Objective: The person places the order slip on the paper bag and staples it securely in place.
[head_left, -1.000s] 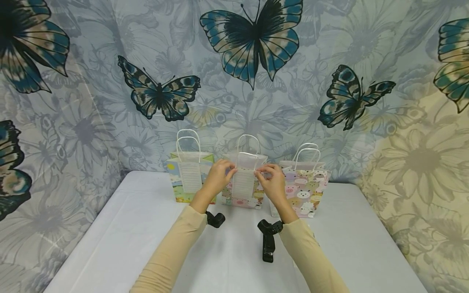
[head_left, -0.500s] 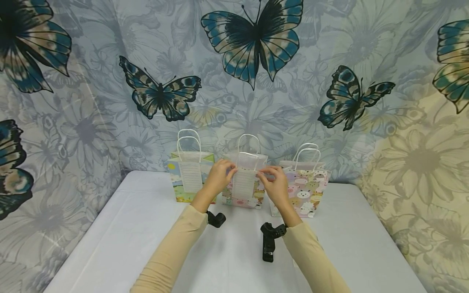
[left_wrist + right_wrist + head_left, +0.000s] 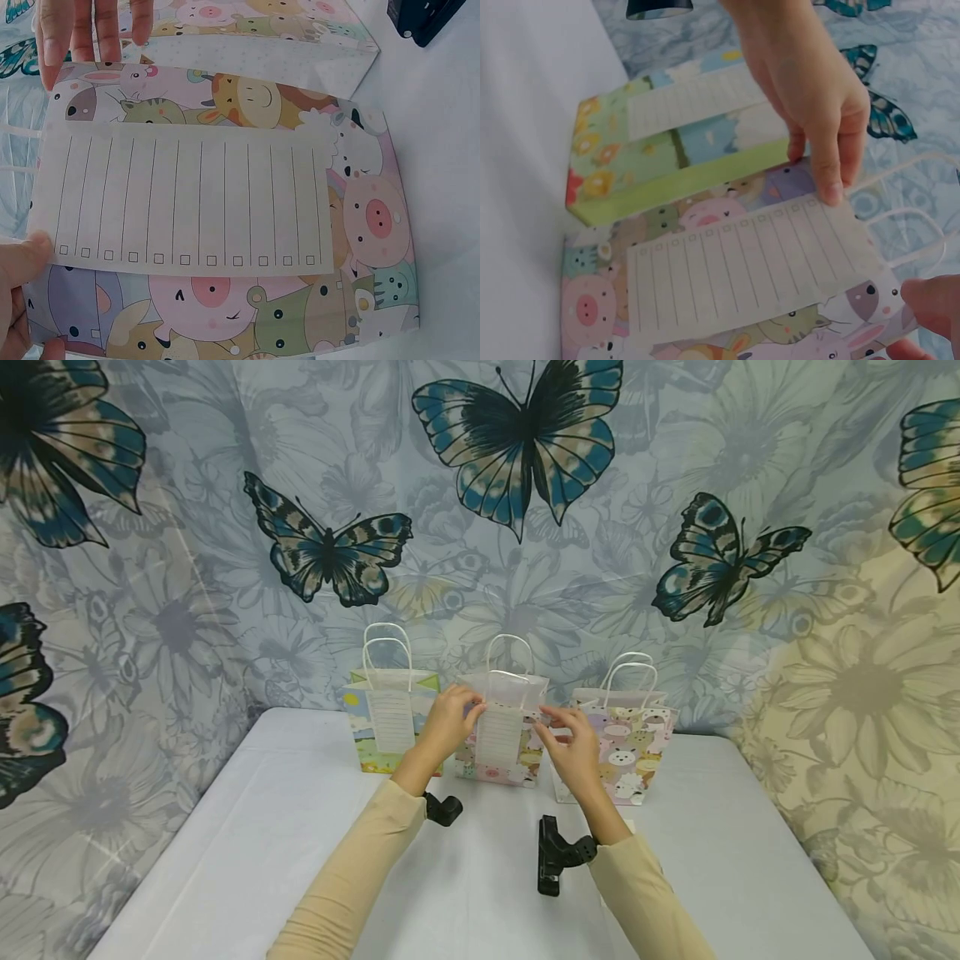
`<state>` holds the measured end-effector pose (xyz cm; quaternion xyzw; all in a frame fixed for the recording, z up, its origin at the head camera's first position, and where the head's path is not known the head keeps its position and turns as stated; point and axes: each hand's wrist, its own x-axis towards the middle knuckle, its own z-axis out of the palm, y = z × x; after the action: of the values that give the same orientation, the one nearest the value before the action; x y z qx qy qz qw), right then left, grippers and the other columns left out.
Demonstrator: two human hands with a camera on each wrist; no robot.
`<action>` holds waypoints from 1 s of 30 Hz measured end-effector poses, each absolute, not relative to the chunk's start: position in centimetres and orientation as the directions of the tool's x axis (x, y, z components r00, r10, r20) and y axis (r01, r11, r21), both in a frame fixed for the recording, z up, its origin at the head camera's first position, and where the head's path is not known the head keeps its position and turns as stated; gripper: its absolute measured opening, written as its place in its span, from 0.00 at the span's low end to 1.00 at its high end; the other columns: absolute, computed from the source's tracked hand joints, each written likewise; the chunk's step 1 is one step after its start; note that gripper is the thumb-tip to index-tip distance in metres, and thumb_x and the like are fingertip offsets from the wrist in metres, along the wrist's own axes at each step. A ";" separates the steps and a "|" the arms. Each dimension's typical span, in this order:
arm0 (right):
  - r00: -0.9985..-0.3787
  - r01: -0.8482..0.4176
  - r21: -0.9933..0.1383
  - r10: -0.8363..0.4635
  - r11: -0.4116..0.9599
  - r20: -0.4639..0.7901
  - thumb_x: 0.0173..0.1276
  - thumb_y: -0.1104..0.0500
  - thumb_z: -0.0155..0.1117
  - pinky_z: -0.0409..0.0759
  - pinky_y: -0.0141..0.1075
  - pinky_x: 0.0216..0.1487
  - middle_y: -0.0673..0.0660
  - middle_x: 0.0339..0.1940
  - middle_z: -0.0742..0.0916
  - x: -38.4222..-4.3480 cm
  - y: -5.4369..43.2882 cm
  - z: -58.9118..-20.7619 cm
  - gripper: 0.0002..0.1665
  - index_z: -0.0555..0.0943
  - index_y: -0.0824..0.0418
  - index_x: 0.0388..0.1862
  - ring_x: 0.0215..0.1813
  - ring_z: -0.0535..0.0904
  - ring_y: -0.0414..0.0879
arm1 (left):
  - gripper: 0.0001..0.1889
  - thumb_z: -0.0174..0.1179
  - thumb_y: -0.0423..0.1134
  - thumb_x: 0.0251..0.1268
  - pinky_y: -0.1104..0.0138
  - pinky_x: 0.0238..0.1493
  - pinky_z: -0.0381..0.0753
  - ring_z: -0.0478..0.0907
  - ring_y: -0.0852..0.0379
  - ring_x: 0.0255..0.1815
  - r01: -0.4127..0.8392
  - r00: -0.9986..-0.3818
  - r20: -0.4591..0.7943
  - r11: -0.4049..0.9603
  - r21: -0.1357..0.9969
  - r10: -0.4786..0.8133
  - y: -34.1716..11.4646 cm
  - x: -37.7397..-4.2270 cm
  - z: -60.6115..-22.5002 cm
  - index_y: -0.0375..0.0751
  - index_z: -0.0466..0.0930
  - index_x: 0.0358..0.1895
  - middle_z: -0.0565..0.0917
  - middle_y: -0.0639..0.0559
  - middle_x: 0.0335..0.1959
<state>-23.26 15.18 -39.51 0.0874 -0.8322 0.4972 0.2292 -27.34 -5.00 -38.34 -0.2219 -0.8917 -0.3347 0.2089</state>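
Note:
A paper gift bag [image 3: 491,775] printed with cartoon animals stands upright in the middle of three, and a lined checklist sheet [image 3: 497,737] lies flat against its front. My left hand [image 3: 448,720] pinches the sheet's upper left corner against the bag's top edge; its thumb [image 3: 30,255] presses on the paper in the left wrist view. Fingers behind the rim are partly hidden. Beside the bag's top right corner, my right hand [image 3: 576,747] has thumb and forefinger parted, holding nothing. In the left wrist view, fingers [image 3: 109,34] of that hand extend loosely near the edge.
To the left stands a landscape-print gift bag [image 3: 362,747] bearing a similar sheet [image 3: 392,723]. Another animal-print bag [image 3: 633,752] stands on the right, close to my right hand. Black camera mounts [image 3: 444,811] hang from both wrists over the white table [image 3: 262,827]. A butterfly-print cloth [image 3: 517,585] hangs behind.
My right hand has let go of the sheet's upper right corner and moved right, its thumb and forefinger spreading. The left hand stays in place at the left corner.

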 end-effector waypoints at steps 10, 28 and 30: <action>-0.900 -0.343 -0.797 0.068 0.497 0.430 0.63 0.65 0.66 0.83 0.51 0.49 0.67 0.50 0.81 -21.8 15.8 -39.6 0.17 0.82 0.67 0.51 0.50 0.80 0.60 | 0.09 0.59 0.37 0.67 0.57 0.51 0.81 0.80 0.47 0.45 0.552 -0.797 0.545 0.678 0.485 0.259 -5.0 -27.2 -38.4 0.33 0.84 0.40 0.86 0.42 0.41; -0.960 -0.210 -0.851 0.063 0.482 0.273 0.62 0.64 0.68 0.78 0.25 0.39 0.64 0.48 0.86 -18.3 15.7 -45.0 0.15 0.83 0.67 0.48 0.44 0.83 0.51 | 0.09 0.59 0.37 0.67 0.57 0.52 0.80 0.79 0.47 0.46 0.552 -0.798 0.547 0.673 0.492 0.255 -5.1 -27.5 -38.6 0.34 0.84 0.41 0.86 0.43 0.41; -0.962 -0.205 -0.850 0.059 0.485 0.266 0.62 0.63 0.68 0.79 0.25 0.39 0.63 0.47 0.86 -18.0 15.6 -45.4 0.15 0.83 0.66 0.48 0.44 0.83 0.50 | 0.09 0.59 0.37 0.67 0.57 0.52 0.80 0.80 0.47 0.46 0.552 -0.798 0.547 0.672 0.494 0.254 -5.1 -27.5 -38.6 0.33 0.84 0.41 0.86 0.42 0.41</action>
<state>-17.96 15.64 -45.42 0.0429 -0.8518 0.5054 0.1307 -27.47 -5.09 -38.60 -0.2271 -0.8868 -0.3353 0.2226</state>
